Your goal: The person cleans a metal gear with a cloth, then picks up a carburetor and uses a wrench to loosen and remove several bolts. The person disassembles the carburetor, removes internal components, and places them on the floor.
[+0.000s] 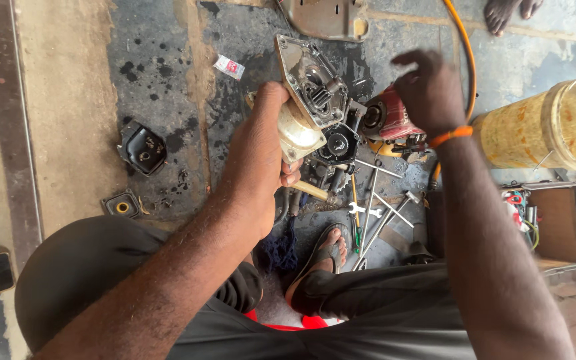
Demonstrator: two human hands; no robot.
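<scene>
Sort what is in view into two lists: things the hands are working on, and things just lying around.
In hand:
- left hand gripping the greasy grey metal engine casing with cream plastic part
- right hand above the red engine housing

Lying about:
- silver spanners and long rods on the floor
- yellowed plastic bucket
- open brown toolbox
- black rubber cover
- orange hose

Your left hand (261, 157) is wrapped around a small engine block (311, 100), lifted and tilted in the upper middle of the frame. Its cream-coloured round end sits in your palm, and its open grey metal face, greasy, with gears showing inside, points up and away. A red engine part (395, 117) lies just right of it under your right hand (428, 90).
</scene>
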